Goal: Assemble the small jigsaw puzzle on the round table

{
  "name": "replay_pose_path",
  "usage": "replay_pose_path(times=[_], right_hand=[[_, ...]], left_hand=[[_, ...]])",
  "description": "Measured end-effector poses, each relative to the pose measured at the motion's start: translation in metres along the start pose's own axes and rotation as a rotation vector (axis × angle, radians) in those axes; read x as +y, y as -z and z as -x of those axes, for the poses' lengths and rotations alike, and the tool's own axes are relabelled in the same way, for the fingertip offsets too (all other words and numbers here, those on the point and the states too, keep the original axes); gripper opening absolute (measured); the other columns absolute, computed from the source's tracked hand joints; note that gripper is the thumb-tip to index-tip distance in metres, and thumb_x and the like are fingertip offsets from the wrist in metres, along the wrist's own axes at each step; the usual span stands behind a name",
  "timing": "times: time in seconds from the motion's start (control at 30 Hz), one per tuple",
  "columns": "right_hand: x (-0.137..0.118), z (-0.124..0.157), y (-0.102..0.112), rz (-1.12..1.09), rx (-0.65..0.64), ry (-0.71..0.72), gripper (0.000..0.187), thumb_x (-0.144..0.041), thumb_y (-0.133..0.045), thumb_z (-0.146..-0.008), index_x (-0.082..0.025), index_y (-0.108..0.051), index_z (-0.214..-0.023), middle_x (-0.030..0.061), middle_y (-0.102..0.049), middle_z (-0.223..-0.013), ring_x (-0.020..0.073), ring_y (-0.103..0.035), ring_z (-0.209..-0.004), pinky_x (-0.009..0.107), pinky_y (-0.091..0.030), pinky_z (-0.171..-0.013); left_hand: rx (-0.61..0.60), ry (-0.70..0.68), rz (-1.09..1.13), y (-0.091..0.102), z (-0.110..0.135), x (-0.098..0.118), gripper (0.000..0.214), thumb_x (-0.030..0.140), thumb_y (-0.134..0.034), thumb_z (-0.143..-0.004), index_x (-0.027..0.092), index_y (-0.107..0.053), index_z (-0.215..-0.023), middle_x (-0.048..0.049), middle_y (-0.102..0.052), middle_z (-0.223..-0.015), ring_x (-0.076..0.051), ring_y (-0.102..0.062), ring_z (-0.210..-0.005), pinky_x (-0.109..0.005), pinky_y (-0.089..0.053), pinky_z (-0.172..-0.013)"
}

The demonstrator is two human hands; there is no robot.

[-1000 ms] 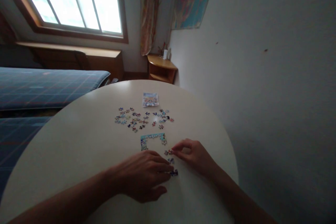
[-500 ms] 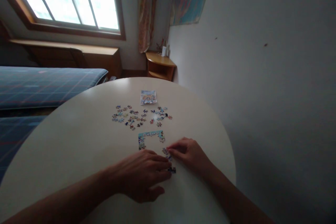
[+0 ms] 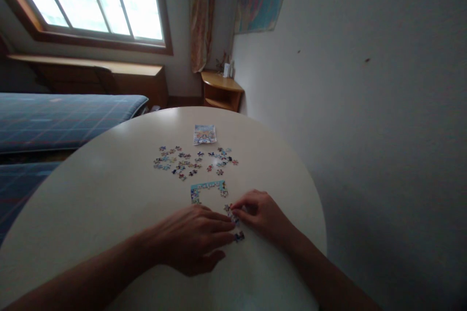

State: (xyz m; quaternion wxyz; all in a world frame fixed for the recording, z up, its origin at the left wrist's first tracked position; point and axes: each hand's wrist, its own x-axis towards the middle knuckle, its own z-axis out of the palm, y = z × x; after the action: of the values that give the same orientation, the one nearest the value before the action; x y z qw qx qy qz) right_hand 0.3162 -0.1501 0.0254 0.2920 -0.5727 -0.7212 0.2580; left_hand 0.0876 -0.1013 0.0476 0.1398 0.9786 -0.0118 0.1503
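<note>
My right hand (image 3: 260,214) has thumb and forefinger pinched on a puzzle piece (image 3: 228,210) at the right side of a partly joined puzzle border (image 3: 207,185). The border has a light-blue top edge and short sides running down from it. My left hand (image 3: 199,238) lies palm down with fingers stretched out, covering the border's lower left. Its fingertips touch or nearly touch a small dark joined section (image 3: 239,237) at the lower right. Whatever lies beneath the left palm is hidden.
Several loose puzzle pieces (image 3: 188,165) are scattered beyond the border. Behind them lies a small printed picture packet (image 3: 205,134). All this rests on a round white table (image 3: 120,170). A wall (image 3: 365,131) stands to the right, a plaid mattress (image 3: 65,121) to the left.
The view has shifted slightly. The left hand's fingers have drawn back a little to the left, and the dark lower section sits slightly tilted. The right hand keeps its pinch almost in place.
</note>
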Motion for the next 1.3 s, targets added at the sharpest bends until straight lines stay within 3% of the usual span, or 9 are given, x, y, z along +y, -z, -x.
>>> replay_pose_path(times=[0.13,0.3,0.93,1.1,1.3], right_hand=[[0.002,0.003,0.007,0.022,-0.023,0.061,0.006,-0.026,-0.071,-0.083,-0.026,-0.075,-0.088,0.001,-0.074,-0.09,0.0172,-0.064,-0.087,0.036,-0.04,-0.09],[0.001,0.008,0.014,0.077,-0.1,0.073,0.018,-0.034,-0.078,-0.077,-0.028,-0.074,-0.093,0.003,-0.07,-0.102,0.0215,-0.061,-0.102,0.041,-0.035,-0.097],[-0.003,0.011,0.015,0.135,-0.153,0.07,0.018,-0.021,-0.081,-0.07,-0.026,-0.071,-0.085,0.0003,-0.065,-0.1,0.02,-0.057,-0.103,0.039,-0.03,-0.098],[-0.002,0.011,0.016,0.129,-0.165,0.086,0.019,-0.027,-0.08,-0.073,-0.025,-0.069,-0.088,0.0008,-0.064,-0.104,0.0203,-0.055,-0.106,0.038,-0.029,-0.099],[-0.006,0.013,0.018,0.135,-0.197,0.106,0.035,-0.035,-0.084,-0.068,-0.025,-0.066,-0.097,0.0021,-0.062,-0.109,0.0227,-0.052,-0.111,0.04,-0.028,-0.102]], left_hand=[[0.032,0.089,-0.043,0.009,0.008,-0.015,0.02,0.02,-0.051,-0.09,0.02,-0.065,-0.105,-0.0056,-0.073,-0.111,-0.022,-0.069,-0.099,-0.035,-0.056,-0.083],[-0.033,0.109,-0.03,0.012,0.008,-0.021,0.031,0.018,-0.051,-0.091,0.02,-0.06,-0.12,-0.0058,-0.068,-0.122,-0.023,-0.063,-0.11,-0.038,-0.054,-0.09],[-0.038,0.095,0.0,0.009,0.004,-0.018,0.034,0.016,-0.056,-0.085,0.021,-0.061,-0.118,-0.0036,-0.069,-0.119,-0.023,-0.061,-0.106,-0.036,-0.049,-0.089],[-0.032,0.087,0.003,0.007,0.004,-0.018,0.034,0.016,-0.055,-0.085,0.021,-0.061,-0.118,-0.0042,-0.07,-0.118,-0.023,-0.061,-0.107,-0.035,-0.049,-0.087],[-0.065,0.074,-0.027,0.005,0.004,-0.018,0.036,0.018,-0.055,-0.085,0.022,-0.058,-0.121,-0.0033,-0.065,-0.128,-0.024,-0.059,-0.113,-0.038,-0.049,-0.089]])
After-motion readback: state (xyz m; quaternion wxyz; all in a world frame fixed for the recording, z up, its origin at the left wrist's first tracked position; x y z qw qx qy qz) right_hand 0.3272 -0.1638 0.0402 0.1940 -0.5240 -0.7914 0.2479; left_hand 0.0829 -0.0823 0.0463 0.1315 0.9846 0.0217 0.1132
